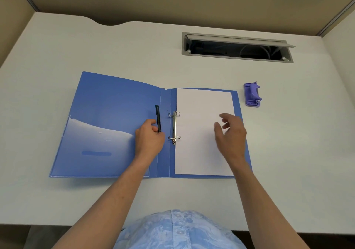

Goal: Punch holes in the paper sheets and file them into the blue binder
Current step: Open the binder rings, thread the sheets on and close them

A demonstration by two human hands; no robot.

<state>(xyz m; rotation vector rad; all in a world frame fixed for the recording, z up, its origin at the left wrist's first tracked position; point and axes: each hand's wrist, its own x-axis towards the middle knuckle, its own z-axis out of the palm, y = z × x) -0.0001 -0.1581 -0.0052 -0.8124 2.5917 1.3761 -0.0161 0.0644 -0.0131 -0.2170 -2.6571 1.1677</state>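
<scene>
The blue binder (107,110) lies open on the white desk. White paper sheets (197,133) lie on its right half, threaded on the two metal rings (174,127). My left hand (148,139) rests on the left cover beside the spine and holds a black strip-like binder piece (158,118) that points away from me. Above the right side of the paper hovers my right hand (230,131), its fingers loosely spread and holding nothing. A purple hole punch (252,94) stands on the desk to the right of the binder.
A grey cable hatch (237,46) with its lid raised is set into the white desk (297,143) at the back right. Beige partition walls enclose the desk at the back and sides. A clear pocket (92,143) covers the binder's left cover.
</scene>
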